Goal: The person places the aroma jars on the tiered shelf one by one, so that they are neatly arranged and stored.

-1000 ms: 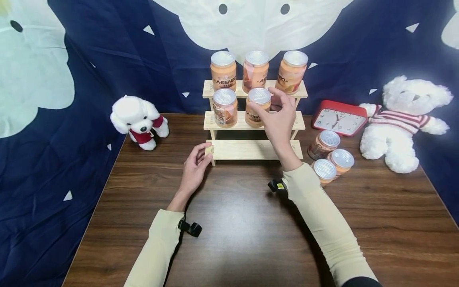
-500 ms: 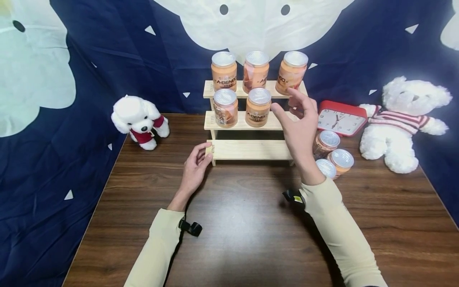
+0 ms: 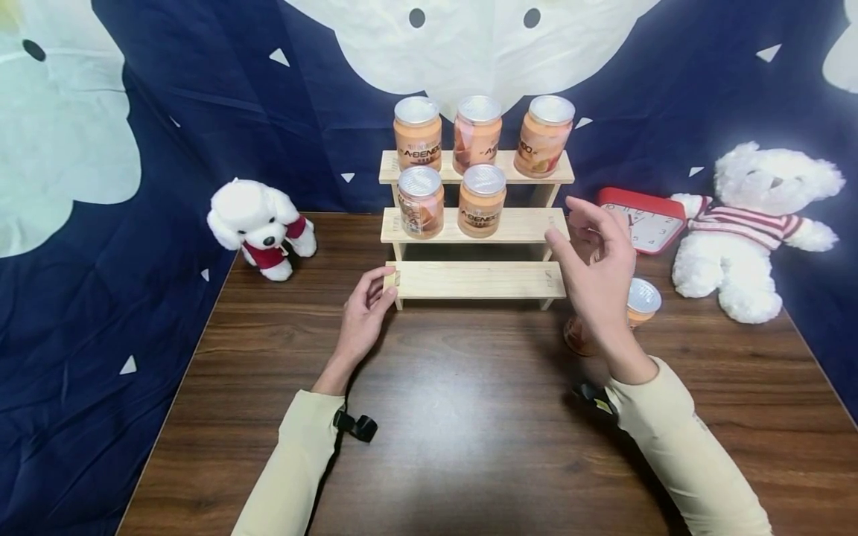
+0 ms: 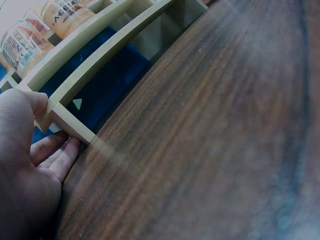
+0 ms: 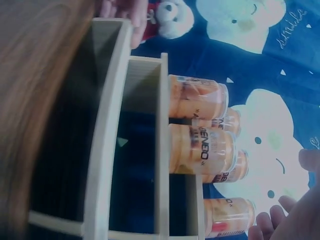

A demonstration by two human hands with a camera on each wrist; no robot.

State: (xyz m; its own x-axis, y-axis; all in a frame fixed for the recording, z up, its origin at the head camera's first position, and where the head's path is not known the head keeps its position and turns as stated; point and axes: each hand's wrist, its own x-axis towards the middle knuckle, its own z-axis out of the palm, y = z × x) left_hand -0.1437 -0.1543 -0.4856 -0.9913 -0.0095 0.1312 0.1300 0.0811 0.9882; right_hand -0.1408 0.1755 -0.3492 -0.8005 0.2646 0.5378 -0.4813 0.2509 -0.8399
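The person's right hand (image 3: 599, 264) has moved rightward from the orange, silver-lidded jar (image 3: 481, 205) standing on the pale wooden rack's (image 3: 476, 281) middle tier. Thumb and fingers spread apart, it holds nothing, partly hiding similar jars (image 3: 644, 299) on the brown wood-grain counter (image 3: 442, 432). The left hand (image 3: 362, 320) grips the rack's left end. Navy patterned cloth (image 3: 221, 97) hangs behind.

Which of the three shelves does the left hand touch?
The lowest front shelf: the left hand grips its left end; jars stand on both higher shelves.
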